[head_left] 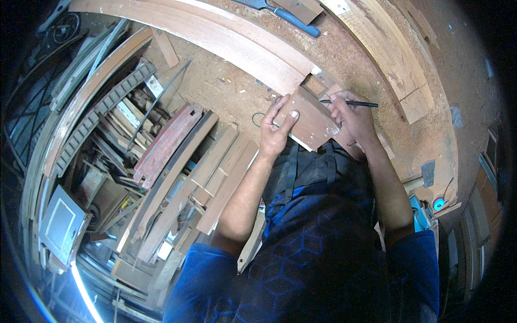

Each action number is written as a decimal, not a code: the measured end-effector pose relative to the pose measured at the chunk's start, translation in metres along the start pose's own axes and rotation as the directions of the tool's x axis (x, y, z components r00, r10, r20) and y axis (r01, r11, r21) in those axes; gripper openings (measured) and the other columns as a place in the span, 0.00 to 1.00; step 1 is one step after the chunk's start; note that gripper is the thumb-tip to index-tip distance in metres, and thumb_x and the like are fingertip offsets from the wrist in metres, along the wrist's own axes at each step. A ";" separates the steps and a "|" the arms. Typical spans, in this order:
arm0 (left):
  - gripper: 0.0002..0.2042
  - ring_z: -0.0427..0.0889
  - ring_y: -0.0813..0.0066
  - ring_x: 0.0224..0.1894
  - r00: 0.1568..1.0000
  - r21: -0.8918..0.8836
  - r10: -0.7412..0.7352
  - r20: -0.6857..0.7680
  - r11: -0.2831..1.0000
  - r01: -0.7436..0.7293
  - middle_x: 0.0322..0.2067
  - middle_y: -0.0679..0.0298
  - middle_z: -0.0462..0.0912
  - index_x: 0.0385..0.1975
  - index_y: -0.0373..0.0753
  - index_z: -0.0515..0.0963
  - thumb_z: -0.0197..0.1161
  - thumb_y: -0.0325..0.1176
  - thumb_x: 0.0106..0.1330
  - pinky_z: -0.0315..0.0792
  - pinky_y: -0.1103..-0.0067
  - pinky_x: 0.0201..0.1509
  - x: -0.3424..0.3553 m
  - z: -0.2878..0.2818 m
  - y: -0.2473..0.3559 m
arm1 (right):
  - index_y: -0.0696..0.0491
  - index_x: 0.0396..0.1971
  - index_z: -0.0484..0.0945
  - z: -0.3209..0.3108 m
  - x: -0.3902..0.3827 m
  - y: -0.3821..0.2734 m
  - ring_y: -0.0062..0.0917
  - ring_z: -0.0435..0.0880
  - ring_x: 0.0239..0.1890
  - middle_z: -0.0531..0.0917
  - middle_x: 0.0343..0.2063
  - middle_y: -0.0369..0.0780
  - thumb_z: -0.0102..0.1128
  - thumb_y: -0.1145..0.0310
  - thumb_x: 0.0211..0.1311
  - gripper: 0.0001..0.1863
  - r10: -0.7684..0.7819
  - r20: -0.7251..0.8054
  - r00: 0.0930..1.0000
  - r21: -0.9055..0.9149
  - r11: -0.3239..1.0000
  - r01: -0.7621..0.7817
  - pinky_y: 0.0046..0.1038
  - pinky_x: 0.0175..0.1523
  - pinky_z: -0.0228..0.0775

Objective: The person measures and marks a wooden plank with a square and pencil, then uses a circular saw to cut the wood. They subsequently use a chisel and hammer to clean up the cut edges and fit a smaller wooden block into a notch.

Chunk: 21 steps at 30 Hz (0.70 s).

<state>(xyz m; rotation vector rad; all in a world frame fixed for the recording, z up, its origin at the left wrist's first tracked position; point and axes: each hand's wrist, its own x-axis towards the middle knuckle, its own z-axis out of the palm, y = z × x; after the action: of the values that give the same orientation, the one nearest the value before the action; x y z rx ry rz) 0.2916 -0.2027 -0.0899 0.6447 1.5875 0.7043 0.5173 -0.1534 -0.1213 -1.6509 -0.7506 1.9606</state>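
Note:
My left hand (273, 132) is closed on a flat wooden board (308, 119), its thumb lying on the top face and its fingers along the left edge. The board sits just in front of my waist, beside the end of a long curved plank (226, 43). In my right hand (350, 121) is a slim black pencil (362, 103), pinched between thumb and fingers. Its tip end points left, close to the board's upper right edge. I cannot tell whether the tip touches the wood.
A tool with a blue handle (297, 22) lies on the dusty work surface beyond. Another curved plank (385, 59) rests at right, with a teal tape measure (439, 203) near the bench's lower right corner. Stacked timber offcuts (215, 161) crowd the floor at left.

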 end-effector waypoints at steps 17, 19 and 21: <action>0.26 0.80 0.70 0.58 0.995 -0.076 -0.093 -0.023 0.993 0.091 0.57 0.57 0.83 0.64 0.36 0.77 0.74 0.32 0.66 0.73 0.73 0.66 0.004 -0.010 0.009 | 0.58 0.40 0.80 -0.015 -0.006 -0.017 0.19 0.82 0.32 0.86 0.36 0.41 0.57 0.63 0.76 0.12 0.071 -0.187 0.980 0.353 0.936 -0.001 0.21 0.41 0.76; 0.26 0.81 0.69 0.57 0.993 -0.053 -0.119 0.002 0.992 0.119 0.56 0.56 0.83 0.63 0.36 0.78 0.76 0.31 0.64 0.75 0.73 0.65 0.017 -0.034 0.038 | 0.59 0.42 0.79 -0.025 -0.003 -0.018 0.20 0.83 0.36 0.85 0.39 0.42 0.55 0.63 0.77 0.13 -0.037 -0.204 0.978 0.230 0.970 0.084 0.22 0.47 0.77; 0.29 0.85 0.73 0.50 0.997 -0.005 -0.074 0.025 0.997 0.075 0.51 0.57 0.86 0.61 0.35 0.79 0.80 0.34 0.60 0.80 0.76 0.57 0.037 -0.069 0.064 | 0.61 0.45 0.79 -0.024 -0.005 -0.050 0.21 0.83 0.40 0.84 0.43 0.41 0.51 0.65 0.78 0.14 -0.093 -0.196 0.976 0.074 0.991 0.109 0.24 0.51 0.76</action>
<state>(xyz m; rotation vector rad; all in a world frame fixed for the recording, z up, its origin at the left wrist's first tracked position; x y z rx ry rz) 0.2198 -0.1381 -0.0594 0.5844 1.5781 0.6437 0.5422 -0.1169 -0.0873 -1.6880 -0.6553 1.7098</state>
